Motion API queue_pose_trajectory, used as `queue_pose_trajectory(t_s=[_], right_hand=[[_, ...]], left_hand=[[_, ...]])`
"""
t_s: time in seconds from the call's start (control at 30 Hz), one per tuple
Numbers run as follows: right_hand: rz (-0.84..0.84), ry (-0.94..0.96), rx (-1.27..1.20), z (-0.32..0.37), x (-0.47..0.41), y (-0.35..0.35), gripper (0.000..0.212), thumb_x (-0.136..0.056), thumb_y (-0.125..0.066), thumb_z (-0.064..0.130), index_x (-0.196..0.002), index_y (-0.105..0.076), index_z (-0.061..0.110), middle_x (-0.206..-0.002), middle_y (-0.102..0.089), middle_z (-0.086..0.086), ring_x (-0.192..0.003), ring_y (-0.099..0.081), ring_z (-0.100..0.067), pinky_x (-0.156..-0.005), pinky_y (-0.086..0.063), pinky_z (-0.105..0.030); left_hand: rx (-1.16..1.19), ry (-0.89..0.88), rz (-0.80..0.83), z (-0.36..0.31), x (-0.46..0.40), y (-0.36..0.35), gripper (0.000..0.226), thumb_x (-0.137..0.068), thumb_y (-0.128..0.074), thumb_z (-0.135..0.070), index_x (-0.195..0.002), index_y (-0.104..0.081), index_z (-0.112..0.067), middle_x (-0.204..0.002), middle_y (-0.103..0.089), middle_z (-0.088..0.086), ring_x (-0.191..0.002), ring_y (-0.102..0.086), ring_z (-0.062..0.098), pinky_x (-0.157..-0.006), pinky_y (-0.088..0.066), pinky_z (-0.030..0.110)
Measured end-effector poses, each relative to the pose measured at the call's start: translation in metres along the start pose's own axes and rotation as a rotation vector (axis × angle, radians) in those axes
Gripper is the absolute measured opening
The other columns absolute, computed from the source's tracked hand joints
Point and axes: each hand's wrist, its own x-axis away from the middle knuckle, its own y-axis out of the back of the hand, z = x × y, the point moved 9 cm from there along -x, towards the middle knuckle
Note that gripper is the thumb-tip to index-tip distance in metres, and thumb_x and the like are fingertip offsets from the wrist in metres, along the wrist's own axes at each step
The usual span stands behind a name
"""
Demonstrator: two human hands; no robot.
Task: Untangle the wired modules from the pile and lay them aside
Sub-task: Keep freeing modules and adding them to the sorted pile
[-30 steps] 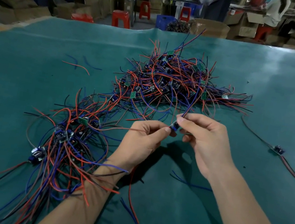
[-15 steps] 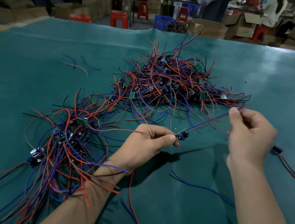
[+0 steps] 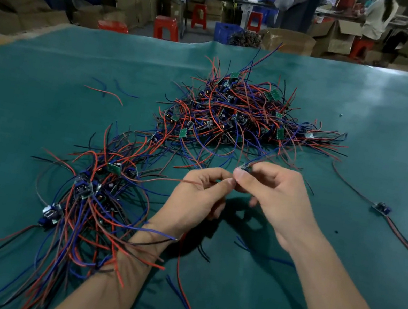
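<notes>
A tangled pile of small modules with red, blue and black wires sits mid-table. A second looser bunch of wired modules lies at the left, its wires draped over my left forearm. My left hand and my right hand meet in front of the pile. My right hand pinches a small module between thumb and forefinger; my left hand pinches its wire just beside it. A brown-red wire runs left from my left fingers.
One separate module with long red and black leads lies on the green table cover at the right. Loose red and blue wire pieces lie at the far left. Cardboard boxes, red stools and people stand beyond the table's far edge.
My right hand, which had pulled out to the right along a blue wire, has come back to the left and now pinches the module next to my left fingers.
</notes>
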Motion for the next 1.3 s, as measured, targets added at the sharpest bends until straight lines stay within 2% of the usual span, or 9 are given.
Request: queue_pose_trajectory(t_s=[0.17,0.27,0.53,0.67,0.73,0.8,0.97,1.13,1.3], right_hand=[[-0.265,0.225,-0.031,0.033,0.0,0.047,0.012,-0.086,-0.08,0.018,-0.076,-0.075,0.012,-0.076,-0.067,-0.021,-0.064,-0.051,-0.016,-0.054,-0.046,-0.029],[-0.424,0.345,-0.122,0.075,0.004,0.074,0.014,-0.089,-0.076,0.016,-0.078,-0.076,0.023,-0.071,-0.069,0.006,-0.06,-0.053,-0.011,-0.058,-0.046,-0.023],[0.059,0.401,-0.069,0.191,-0.01,-0.045,0.025,-0.091,-0.076,0.027,-0.076,-0.076,0.007,-0.074,-0.073,-0.015,-0.059,-0.059,-0.015,-0.049,-0.048,-0.028],[0.33,0.27,0.441,0.166,-0.03,-0.135,0.058,-0.091,-0.067,0.057,-0.085,-0.076,0.0,-0.08,-0.076,-0.016,-0.068,-0.069,-0.029,-0.067,-0.059,-0.04],[0.395,0.228,0.719,0.139,-0.049,-0.153,0.048,-0.093,-0.065,0.05,-0.085,-0.075,0.004,-0.085,-0.075,-0.016,-0.078,-0.069,-0.031,-0.074,-0.057,-0.033],[0.387,0.184,0.909,0.11,-0.072,-0.155,0.023,-0.092,-0.066,0.034,-0.1,-0.074,0.014,-0.11,-0.071,-0.016,-0.101,-0.067,-0.035,-0.089,-0.053,-0.032],[0.438,0.094,1.203,0.044,-0.097,-0.155,0.047,-0.094,-0.063,0.02,-0.14,-0.052,0.015,-0.141,-0.046,-0.014,-0.127,-0.053,-0.04,-0.102,-0.049,-0.048],[0.301,0.149,1.172,0.042,-0.107,-0.149,0.032,-0.091,-0.067,0.014,-0.123,-0.064,0.014,-0.129,-0.057,-0.014,-0.115,-0.06,-0.04,-0.093,-0.054,-0.047],[0.108,0.145,1.017,0.065,-0.111,-0.105,0.015,-0.083,-0.071,0.016,-0.098,-0.07,0.019,-0.114,-0.068,-0.013,-0.104,-0.066,-0.035,-0.094,-0.056,-0.042]], left_hand=[[-0.031,0.031,0.107,0.002,0.003,-0.011,0.022,-0.102,-0.05,-0.005,-0.088,-0.066,-0.005,-0.056,-0.057,0.009,-0.042,-0.047,0.008,-0.045,-0.036,0.01],[-0.066,0.022,0.131,0.002,0.004,-0.014,0.02,-0.101,-0.051,-0.002,-0.09,-0.067,-0.003,-0.066,-0.062,0.011,-0.048,-0.053,0.004,-0.047,-0.038,0.008],[-0.137,0.065,0.034,0.004,0.003,-0.007,0.027,-0.1,-0.053,-0.005,-0.079,-0.065,-0.014,-0.059,-0.064,-0.002,-0.047,-0.053,0.005,-0.043,-0.037,0.012],[-0.18,0.015,0.024,-0.007,0.008,-0.005,0.047,-0.091,-0.047,0.012,-0.058,-0.052,-0.022,-0.039,-0.054,-0.011,-0.034,-0.047,-0.003,-0.039,-0.032,0.008],[-0.168,0.011,0.033,-0.008,0.008,-0.006,0.046,-0.088,-0.046,0.013,-0.059,-0.052,-0.022,-0.04,-0.054,-0.012,-0.035,-0.047,-0.003,-0.04,-0.033,0.008],[-0.152,0.026,0.033,-0.006,0.006,-0.006,0.042,-0.088,-0.046,0.013,-0.062,-0.053,-0.019,-0.041,-0.054,-0.013,-0.035,-0.046,-0.003,-0.041,-0.034,0.009],[-0.131,0.016,0.008,-0.003,0.005,-0.001,0.046,-0.082,-0.05,0.009,-0.056,-0.063,-0.027,-0.046,-0.057,-0.012,-0.038,-0.048,-0.001,-0.042,-0.036,0.01],[-0.131,-0.003,0.017,-0.007,0.005,-0.002,0.032,-0.073,-0.05,-0.007,-0.054,-0.063,-0.03,-0.044,-0.055,-0.011,-0.038,-0.046,-0.001,-0.041,-0.033,0.011],[-0.132,0.077,0.061,0.007,0.002,-0.005,0.017,-0.095,-0.055,-0.001,-0.087,-0.066,-0.012,-0.065,-0.067,0.0,-0.052,-0.055,0.01,-0.046,-0.04,0.016]])
